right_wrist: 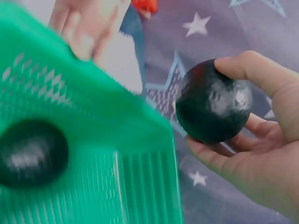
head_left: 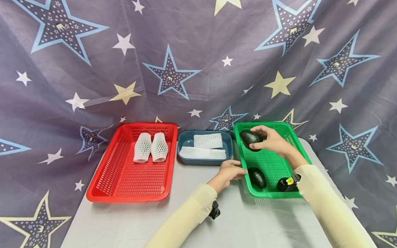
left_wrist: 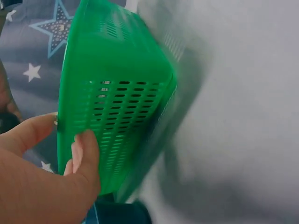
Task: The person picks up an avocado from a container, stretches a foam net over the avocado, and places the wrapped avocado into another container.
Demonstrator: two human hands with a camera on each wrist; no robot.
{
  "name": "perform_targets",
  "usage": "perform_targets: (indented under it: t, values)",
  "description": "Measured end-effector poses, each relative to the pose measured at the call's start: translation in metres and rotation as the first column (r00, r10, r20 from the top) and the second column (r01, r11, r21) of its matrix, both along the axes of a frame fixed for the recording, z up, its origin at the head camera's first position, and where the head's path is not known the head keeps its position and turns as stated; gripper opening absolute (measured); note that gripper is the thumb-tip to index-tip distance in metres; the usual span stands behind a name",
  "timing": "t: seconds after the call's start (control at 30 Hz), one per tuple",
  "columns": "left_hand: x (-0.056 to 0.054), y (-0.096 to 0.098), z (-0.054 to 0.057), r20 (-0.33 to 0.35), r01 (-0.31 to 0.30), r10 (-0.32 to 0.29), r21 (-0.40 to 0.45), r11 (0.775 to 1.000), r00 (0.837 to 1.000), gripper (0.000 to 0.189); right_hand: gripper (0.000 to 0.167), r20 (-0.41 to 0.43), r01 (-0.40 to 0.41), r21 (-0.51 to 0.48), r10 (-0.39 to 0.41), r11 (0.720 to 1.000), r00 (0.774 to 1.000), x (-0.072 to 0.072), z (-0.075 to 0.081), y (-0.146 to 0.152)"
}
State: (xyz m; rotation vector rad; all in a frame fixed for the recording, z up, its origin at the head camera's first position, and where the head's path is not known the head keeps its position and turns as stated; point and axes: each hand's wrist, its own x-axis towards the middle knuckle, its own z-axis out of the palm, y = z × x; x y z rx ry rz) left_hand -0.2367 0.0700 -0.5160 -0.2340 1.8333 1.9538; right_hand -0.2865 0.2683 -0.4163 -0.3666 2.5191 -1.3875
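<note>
My right hand [head_left: 269, 141] grips a dark avocado [head_left: 250, 138] between thumb and fingers, over the far left part of the green basket [head_left: 268, 196]. In the right wrist view, this held avocado [right_wrist: 210, 105] is beside the basket's rim. Below it in the head view, a second avocado [head_left: 257, 177] lies near the basket's left wall. A dark rounded shape [head_left: 283, 185] at the near side is partly hidden by my right wrist. My left hand [head_left: 228, 173] is at the basket's left rim, its fingertips touching it from outside with the fingers loosely bent.
A blue-grey tray [head_left: 203, 162] between the baskets bears white foam net sleeves [head_left: 207, 141]. At the left stands a red basket [head_left: 130, 198] with two white net-covered items [head_left: 142, 148] inside. A star-patterned curtain [head_left: 195, 46] hangs behind the white table [head_left: 203, 234].
</note>
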Motion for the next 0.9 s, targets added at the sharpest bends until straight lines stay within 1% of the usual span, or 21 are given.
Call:
perform_targets:
  t: [0.1, 0.17, 0.23, 0.3, 0.37, 0.43, 0.5, 0.6, 0.7, 0.77, 0.83, 0.9]
  values:
    - [-0.003, -0.006, -0.003, -0.019, -0.063, 0.064, 0.039, 0.997, 0.998, 0.039, 0.065, 0.002, -0.006, -0.067, 0.007, 0.998, 1.0, 0.005, 0.0, -0.01]
    - [-0.007, -0.012, -0.002, -0.028, -0.112, 0.115, 0.084, 0.99, 0.993, 0.038, 0.063, -0.003, -0.019, -0.096, 0.018, 0.995, 1.0, 0.008, -0.001, -0.017]
    - [-0.011, -0.019, 0.003, -0.029, -0.142, 0.147, 0.137, 0.98, 0.989, 0.039, 0.063, -0.012, -0.038, -0.113, 0.037, 0.993, 0.999, 0.012, -0.001, -0.022]
    - [-0.014, -0.028, 0.012, -0.027, -0.147, 0.155, 0.193, 0.97, 0.987, 0.043, 0.063, -0.023, -0.067, -0.121, 0.064, 0.99, 0.998, 0.016, -0.002, -0.028]
    - [-0.018, -0.038, 0.02, -0.028, -0.131, 0.142, 0.238, 0.962, 0.989, 0.047, 0.063, -0.028, -0.092, -0.127, 0.089, 0.988, 0.996, 0.019, -0.003, -0.034]
    - [-0.019, -0.048, 0.027, -0.034, -0.101, 0.113, 0.265, 0.959, 0.993, 0.052, 0.064, -0.032, -0.114, -0.127, 0.111, 0.985, 0.993, 0.021, -0.006, -0.04]
    - [-0.02, -0.057, 0.033, -0.041, -0.07, 0.084, 0.271, 0.96, 0.996, 0.056, 0.065, -0.029, -0.134, -0.132, 0.132, 0.982, 0.991, 0.023, -0.009, -0.045]
    - [-0.019, -0.069, 0.037, -0.046, -0.029, 0.043, 0.255, 0.967, 0.998, 0.062, 0.065, -0.029, -0.172, -0.121, 0.17, 0.978, 0.985, 0.026, -0.015, -0.053]
    - [-0.017, -0.077, 0.036, -0.048, 0.008, 0.004, 0.233, 0.972, 0.999, 0.061, 0.065, -0.026, -0.211, -0.106, 0.209, 0.972, 0.978, 0.029, -0.02, -0.06]
    - [-0.016, -0.081, 0.034, -0.055, 0.041, -0.029, 0.218, 0.975, 0.998, 0.057, 0.066, -0.03, -0.231, -0.1, 0.229, 0.968, 0.973, 0.031, -0.023, -0.065]
    - [-0.014, -0.084, 0.032, -0.073, 0.072, -0.058, 0.206, 0.976, 0.996, 0.052, 0.066, -0.03, -0.239, -0.098, 0.237, 0.966, 0.971, 0.032, -0.027, -0.069]
    - [-0.013, -0.087, 0.03, -0.091, 0.089, -0.071, 0.205, 0.975, 0.993, 0.049, 0.067, -0.031, -0.241, -0.108, 0.239, 0.965, 0.971, 0.033, -0.029, -0.072]
